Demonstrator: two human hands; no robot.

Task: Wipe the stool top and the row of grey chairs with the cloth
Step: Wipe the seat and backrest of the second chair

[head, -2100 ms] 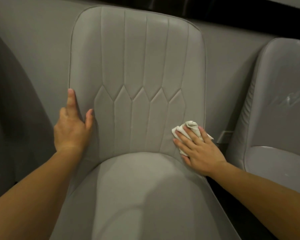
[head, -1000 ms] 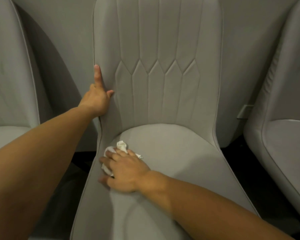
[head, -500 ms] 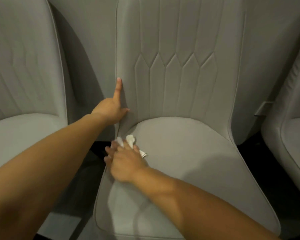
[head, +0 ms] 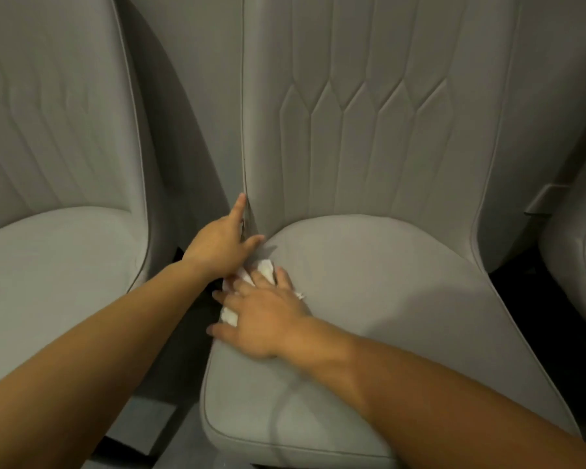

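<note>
While the right hand [head: 263, 318] lies flat with spread, straight fingers on the crumpled white cloth [head: 247, 287], it presses that cloth onto the left near part of the seat cushion of the middle grey upholstered chair with the stitched, panelled backrest [head: 369, 265]. Just beyond it, the left hand [head: 222, 245] rests against the left edge of that chair where backrest meets seat, forefinger straight up along the piped seam, thumb out on the cushion; it holds nothing, and its other fingers are hidden. Another grey chair of the same kind [head: 58, 184] stands to the left, and the edge of a third grey chair [head: 577, 252] shows at far right.
</note>
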